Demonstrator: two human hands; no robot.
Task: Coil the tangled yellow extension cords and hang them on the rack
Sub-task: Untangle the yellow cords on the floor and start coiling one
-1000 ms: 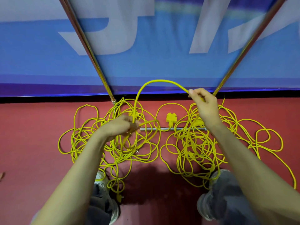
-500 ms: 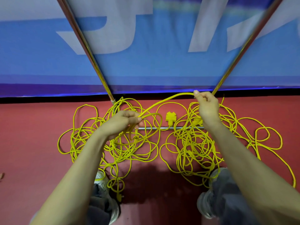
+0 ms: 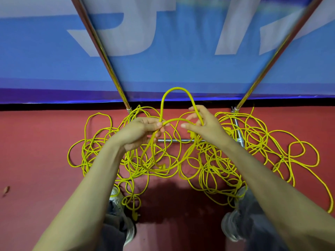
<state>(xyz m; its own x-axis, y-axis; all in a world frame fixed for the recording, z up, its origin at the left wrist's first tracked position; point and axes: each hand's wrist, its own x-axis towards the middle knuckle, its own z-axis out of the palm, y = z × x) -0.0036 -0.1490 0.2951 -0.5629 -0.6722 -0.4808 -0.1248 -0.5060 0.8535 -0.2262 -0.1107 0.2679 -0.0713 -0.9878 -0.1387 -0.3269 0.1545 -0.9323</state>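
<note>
A blue banner (image 3: 163, 69) filled the background above a red floor (image 3: 36, 151). The rack (image 3: 96, 48) stood in front of the banner, its two chrome uprights leaning apart and its low crossbar lying on the floor, with no cord hung on it. The yellow extension cords (image 3: 226, 169) lay on the floor, spread in loose overlapping loops across that crossbar and down to the person's shoes (image 3: 117, 196). Most of their length was uncoiled, so the task was judged to be at an early stage. Both hands worked above the middle of the tangle, apparently so that each length could be lifted clear of the heap before it was laid into a coil. The left hand (image 3: 139, 133) had its fingers curled around a few gathered turns, which hung below it; it appeared to serve as the anchor for the coil. The right hand (image 3: 204, 124) had its fingers spread and nearly straight, and the cord ran across them and the palm. No closed pinch could be made out, which suggested guiding rather than gripping. Between the hands one strand rose in a tall arch (image 3: 175, 89), apparently the next turn being formed. The cord looked thin, round, limp and bright yellow. One plug (image 3: 135, 214) lay near the left shoe.
</note>
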